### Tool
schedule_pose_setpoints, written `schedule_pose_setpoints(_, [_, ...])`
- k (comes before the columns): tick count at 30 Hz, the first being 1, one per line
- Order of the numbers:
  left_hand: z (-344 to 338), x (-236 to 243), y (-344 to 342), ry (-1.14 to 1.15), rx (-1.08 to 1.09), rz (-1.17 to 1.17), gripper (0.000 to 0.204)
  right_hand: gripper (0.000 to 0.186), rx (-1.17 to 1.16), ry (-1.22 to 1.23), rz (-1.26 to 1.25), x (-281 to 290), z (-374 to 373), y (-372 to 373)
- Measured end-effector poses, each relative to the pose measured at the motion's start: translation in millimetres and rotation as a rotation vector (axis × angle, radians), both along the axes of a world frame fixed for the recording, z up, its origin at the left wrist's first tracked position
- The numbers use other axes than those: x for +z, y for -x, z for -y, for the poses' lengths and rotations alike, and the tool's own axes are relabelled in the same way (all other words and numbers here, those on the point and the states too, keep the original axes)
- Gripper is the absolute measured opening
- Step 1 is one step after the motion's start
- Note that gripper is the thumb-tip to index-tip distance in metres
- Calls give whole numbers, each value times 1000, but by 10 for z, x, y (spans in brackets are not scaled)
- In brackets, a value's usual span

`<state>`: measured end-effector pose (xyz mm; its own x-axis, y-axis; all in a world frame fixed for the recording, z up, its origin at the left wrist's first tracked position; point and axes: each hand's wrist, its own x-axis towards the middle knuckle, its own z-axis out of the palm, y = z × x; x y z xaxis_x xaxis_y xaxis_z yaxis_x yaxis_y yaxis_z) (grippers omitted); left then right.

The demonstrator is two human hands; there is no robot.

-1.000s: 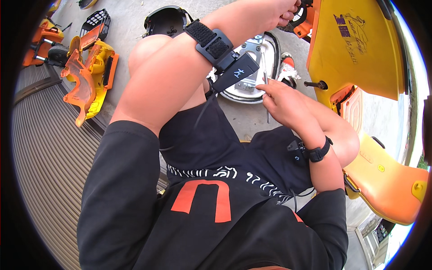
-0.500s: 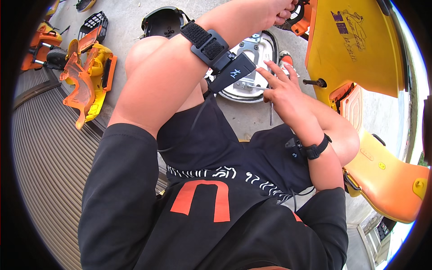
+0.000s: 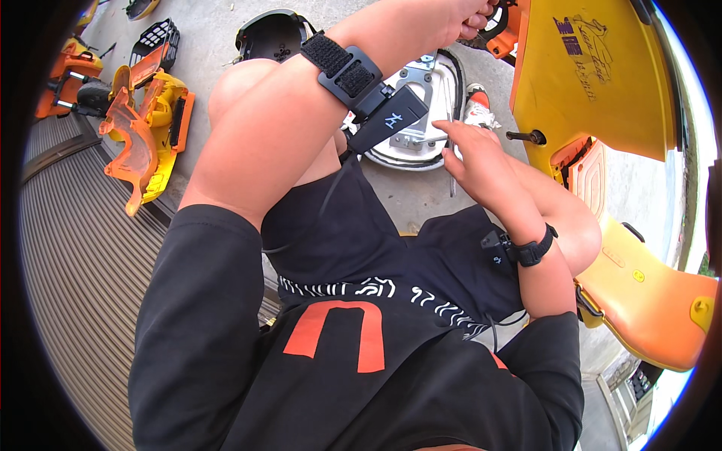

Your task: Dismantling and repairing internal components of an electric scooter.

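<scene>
My left arm reaches across to the upper edge, where my left hand [image 3: 474, 19] is partly cut off. Its fingers are curled, and whatever they may hold is out of sight. Below it lies a white oval scooter-like part [image 3: 410, 160] with a dark rim and a grey metal bracket [image 3: 412, 79] bolted on. My right hand [image 3: 481, 161] is at the part's right side, with index finger and thumb stretched out and apart. A thin metal rod-shaped tool [image 3: 432, 139] runs from the bracket to these fingers, seemingly touching them; its full shape is partly hidden.
Yellow and orange plastic body panels [image 3: 594, 83] stand at the right, with an orange seat-like piece [image 3: 647, 301] below. Orange and yellow parts [image 3: 150, 143] lie left beside a ribbed metal shutter [image 3: 83, 278]. A black bowl-shaped shell [image 3: 271, 37] holding small dark pieces sits beyond my knee.
My right hand has turned, and its spread fingers have come closer together, with the index finger now pointing toward the bracket. The metal tool has shifted slightly. My left arm stays nearly still.
</scene>
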<state>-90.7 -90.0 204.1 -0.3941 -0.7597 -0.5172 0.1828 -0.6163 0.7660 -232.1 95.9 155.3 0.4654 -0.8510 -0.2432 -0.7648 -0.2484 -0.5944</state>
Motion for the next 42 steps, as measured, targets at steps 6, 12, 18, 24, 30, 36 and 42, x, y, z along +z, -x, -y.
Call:
schedule_pose_setpoints(6, [-4, -32, -16, 2, 12, -33, 18, 44, 204, 80, -123, -15, 14, 12])
schedule_pose_setpoints(12, [15, -32, -2, 2, 8, -21, 19, 27, 252, 329, -94, -29, -4, 44])
schedule_pose_setpoints(18, [-7, 0, -6, 25, -1, -4, 20, 24, -49, 170, -113, -102, -76, -54])
schedule_pose_setpoints(24, [-1, 4, -25, 13, -9, -43, 20, 30, -9, -59, 99, -25, -41, -40])
schedule_pose_setpoints(30, [20, -11, -19, 28, -37, -40, 21, 32, -116, -153, 170, 2, -53, -69])
schedule_pose_setpoints(36, [7, 7, -9, 33, -20, -61, 21, 38, 285, 329, -157, -91, -4, 41])
schedule_pose_setpoints(42, [-3, 43, -4, 22, -1, -32, 19, 32, -24, 333, -196, -141, -49, -9])
